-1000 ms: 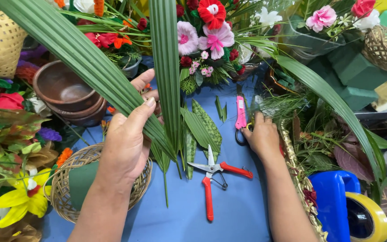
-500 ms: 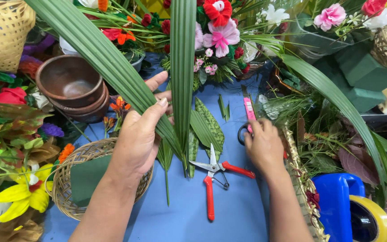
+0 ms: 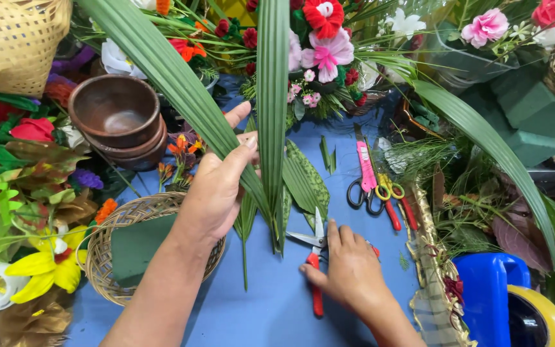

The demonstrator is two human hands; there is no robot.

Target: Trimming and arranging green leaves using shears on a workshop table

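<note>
Left hand [image 3: 216, 186] gripping long green palm leaves [image 3: 271, 115] upright above blue table [image 3: 271, 308], right hand [image 3: 351, 273] closed on red-handled snips [image 3: 314, 257] lying just beside leaf stems, wicker basket [image 3: 107, 257] at left.

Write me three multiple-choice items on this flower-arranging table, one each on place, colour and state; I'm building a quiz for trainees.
1. Where does the round woven wicker basket with the green foam block sit?
A. under the left forearm
B. right of the blue container
C. on the brown bowls

2. What colour are the handles of the small snips under the right hand?
A. yellow
B. red
C. black

3. What is the left hand doing?
A. lying flat on the table
B. gripping long green palm leaves
C. holding a bowl

Answers: 1 A, the forearm crosses it; 2 B, a red handle shows below the hand; 3 B, the fingers wrap the leaves.
</note>
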